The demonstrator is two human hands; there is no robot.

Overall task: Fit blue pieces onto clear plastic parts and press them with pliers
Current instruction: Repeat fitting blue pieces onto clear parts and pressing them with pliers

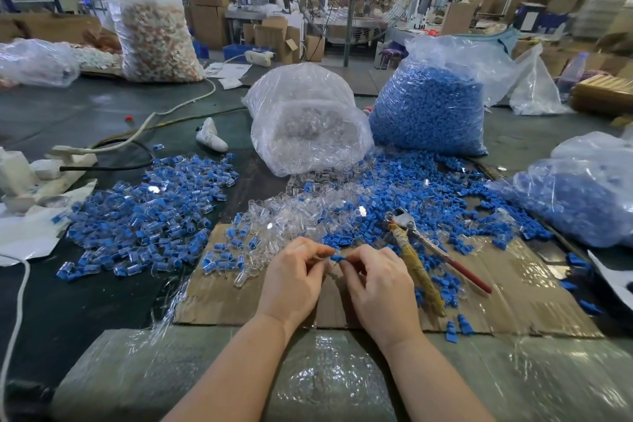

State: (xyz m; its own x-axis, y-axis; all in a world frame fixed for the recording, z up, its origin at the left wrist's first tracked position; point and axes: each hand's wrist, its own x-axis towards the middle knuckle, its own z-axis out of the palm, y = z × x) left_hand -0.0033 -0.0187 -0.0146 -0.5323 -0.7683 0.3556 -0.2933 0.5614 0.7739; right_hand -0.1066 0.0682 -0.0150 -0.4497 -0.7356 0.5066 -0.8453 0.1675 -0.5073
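Pinched between the curled fingertips of both hands, a small blue piece (pixel 337 257) sat above the cardboard sheet (pixel 219 298); the right hand (pixel 380 284) gripped one end, while the left hand (pixel 294 279) closed on something clear against it, too hidden to identify. Pliers (pixel 416 252) lay untouched just right, among loose blue pieces (pixel 428 195) and clear parts (pixel 294 209)
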